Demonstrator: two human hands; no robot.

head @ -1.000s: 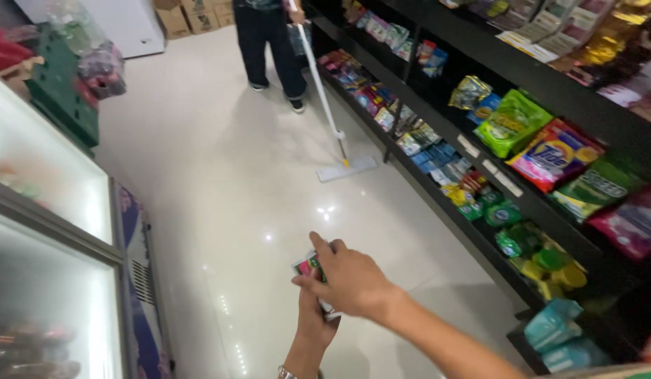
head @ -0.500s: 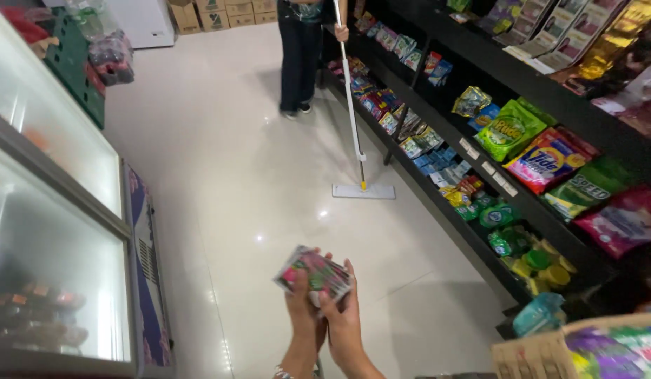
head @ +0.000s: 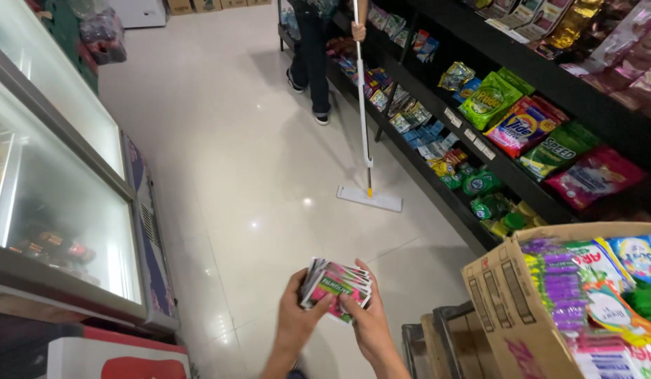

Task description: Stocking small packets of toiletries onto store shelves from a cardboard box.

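Both my hands hold one stack of small pink and green sachets (head: pixel 337 285) low in the middle of the head view. My left hand (head: pixel 299 317) grips the stack from below and the left, thumb on top. My right hand (head: pixel 367 317) holds its right side with fingers curled over the edge. An open cardboard box (head: pixel 504 302) full of colourful sachets stands just right of my hands.
A glass-topped chest freezer (head: pixel 66 203) runs along the left. Dark shelves (head: pixel 522 175) of packets line the right. Farther up the aisle another person (head: pixel 313 49) pushes a flat white mop (head: pixel 370 197) over the pale tiled floor (head: pixel 227 154). Cardboard boxes (head: pixel 202 5) stand at the far end.
My hands have come down and closer to me, both staying on the sachet stack. The view has shifted, bringing the cardboard box in at right. The other person and mop are farther up the aisle.
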